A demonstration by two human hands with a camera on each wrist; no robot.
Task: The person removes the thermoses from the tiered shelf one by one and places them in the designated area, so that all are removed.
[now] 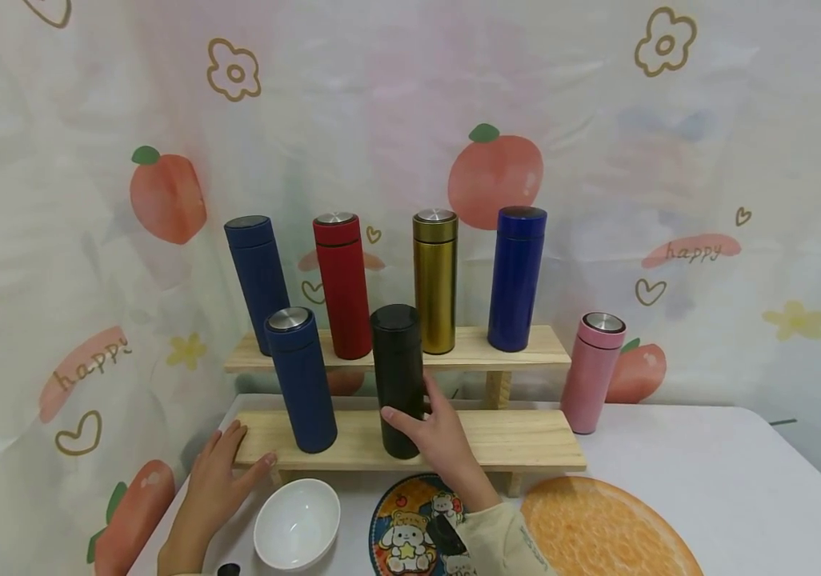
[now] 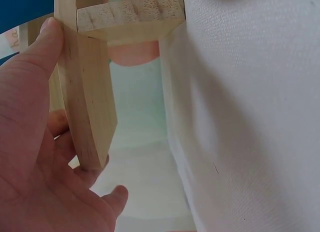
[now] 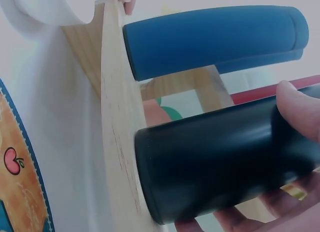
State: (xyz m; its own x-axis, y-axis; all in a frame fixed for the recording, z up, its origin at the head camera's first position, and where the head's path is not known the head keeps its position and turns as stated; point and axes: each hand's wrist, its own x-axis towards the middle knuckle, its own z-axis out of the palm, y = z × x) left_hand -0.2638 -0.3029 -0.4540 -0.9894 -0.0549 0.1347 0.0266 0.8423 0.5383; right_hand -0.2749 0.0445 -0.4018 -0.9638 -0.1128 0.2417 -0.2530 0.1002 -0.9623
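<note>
My right hand (image 1: 446,436) grips a black thermos bottle (image 1: 398,384) from its right side, the thumb across its front. The bottle stands upright, its base at the lower board of a two-tier wooden shelf (image 1: 504,438). In the right wrist view, the fingers curl under the black bottle (image 3: 215,162). My left hand (image 1: 218,478) holds the left end of that lower board, thumb on the front edge; in the left wrist view the fingers bend round the board's end (image 2: 82,102). Left of the black bottle stands a dark blue thermos (image 1: 301,380) with a silver lid top.
On the upper board stand a navy bottle (image 1: 258,280), a red one (image 1: 342,288), a gold one (image 1: 435,284) and a bright blue one (image 1: 517,280). A pink bottle (image 1: 593,376) stands right of the shelf. In front lie a white bowl (image 1: 297,524), cartoon mat (image 1: 403,536) and orange round mat (image 1: 605,528).
</note>
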